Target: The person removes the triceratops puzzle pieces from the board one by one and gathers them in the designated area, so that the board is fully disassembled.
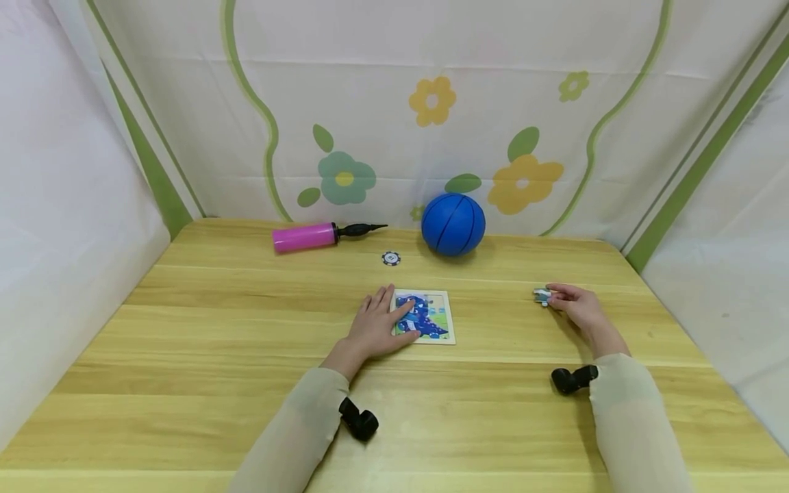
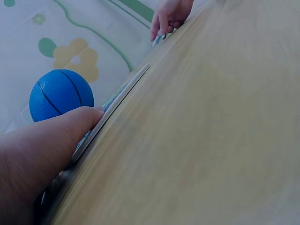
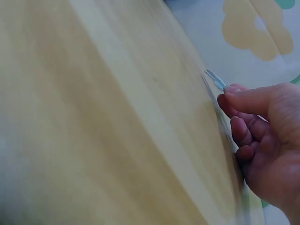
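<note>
A square jigsaw puzzle with a pale frame and a blue cartoon dinosaur lies on the table. My left hand rests on its left side, fingers spread, with the thumb and a finger reaching over the picture. From the left wrist view, the thumb touches the puzzle, seen nearly edge-on. Well to the right, my right hand pinches a small teal and white puzzle piece just above the table. In the right wrist view, the piece sticks out past the thumb, and the other fingers are curled.
A blue ball with black lines stands at the back of the table. Left of it lie a round chip and a pink hand pump with a black nozzle. A flowered curtain hangs behind the table.
</note>
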The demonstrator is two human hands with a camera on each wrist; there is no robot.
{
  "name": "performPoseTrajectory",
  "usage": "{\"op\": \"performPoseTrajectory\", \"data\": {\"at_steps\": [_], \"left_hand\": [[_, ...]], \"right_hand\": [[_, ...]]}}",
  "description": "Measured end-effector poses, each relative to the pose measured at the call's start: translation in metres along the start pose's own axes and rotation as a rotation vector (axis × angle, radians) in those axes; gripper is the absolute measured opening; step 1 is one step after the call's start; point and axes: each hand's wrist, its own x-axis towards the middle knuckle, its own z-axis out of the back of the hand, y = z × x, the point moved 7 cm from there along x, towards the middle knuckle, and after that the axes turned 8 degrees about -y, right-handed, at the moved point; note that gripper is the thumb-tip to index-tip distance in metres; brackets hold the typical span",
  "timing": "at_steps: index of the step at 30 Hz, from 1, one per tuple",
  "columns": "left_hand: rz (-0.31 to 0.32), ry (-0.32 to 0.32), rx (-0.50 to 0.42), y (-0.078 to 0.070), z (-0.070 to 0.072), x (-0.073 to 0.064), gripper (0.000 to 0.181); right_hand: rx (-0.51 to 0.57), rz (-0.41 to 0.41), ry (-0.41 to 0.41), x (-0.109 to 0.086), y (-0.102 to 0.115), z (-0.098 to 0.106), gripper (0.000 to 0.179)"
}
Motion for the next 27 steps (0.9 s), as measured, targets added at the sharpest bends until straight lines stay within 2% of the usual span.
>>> {"op": "performPoseTrajectory", "data": {"at_steps": [9,20,23,27], "left_hand": [[0.015,-0.002,-0.004,0.0037,0.0003,0.0001,0.068],[0.012,-0.001,-0.013,0.0041,-0.002,0.0018,0.068],[0.014,0.002,-0.012,0.0041,-0.0023,0.0027,0.068],[0.016,0.003,-0.013,0.0037,-0.003,0.0036,0.068]], "right_hand": [[-0.102,0.072,-0.035,0.0063,0.0019,-0.0031,0.041],[-0.149,0.073,-0.023,0.005,0.0013,-0.004,0.041],[-0.146,0.069,-0.03,0.0056,0.0008,-0.0031,0.041],[-0.069,0.023,-0.019,0.0034,0.0022,-0.0007,0.044]]}}
